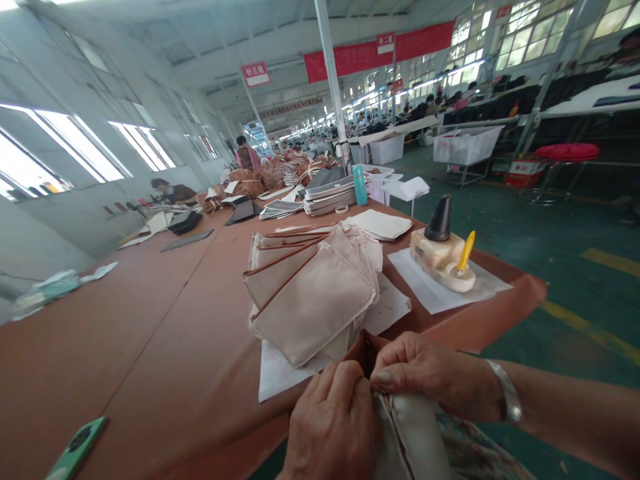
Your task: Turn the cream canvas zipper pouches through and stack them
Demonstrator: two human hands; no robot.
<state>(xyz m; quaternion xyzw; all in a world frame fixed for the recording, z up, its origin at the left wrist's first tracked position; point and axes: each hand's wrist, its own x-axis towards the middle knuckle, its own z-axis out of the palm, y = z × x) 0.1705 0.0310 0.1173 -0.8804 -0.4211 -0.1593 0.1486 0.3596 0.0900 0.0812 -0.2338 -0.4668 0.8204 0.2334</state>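
Observation:
At the table's front edge my left hand [333,423] and my right hand [430,373] are side by side, both closed on one piece with brown edging and a pale fabric body [423,437]. The pale part hangs down below my fingers, over my lap. My right thumb presses on the brown edge beside my left knuckles; a silver bracelet circles the right wrist. Just beyond my hands a fanned stack of beige fabric pieces [313,297] with brown edges lies on white paper. My left fingertips are hidden behind the hand.
A glue container with a black cone [440,220] and a yellow-handled tool [466,251] stand on paper at the right. A green phone [77,450] lies front left. Farther back are stacked panels [330,193], a blue bottle [359,185] and people.

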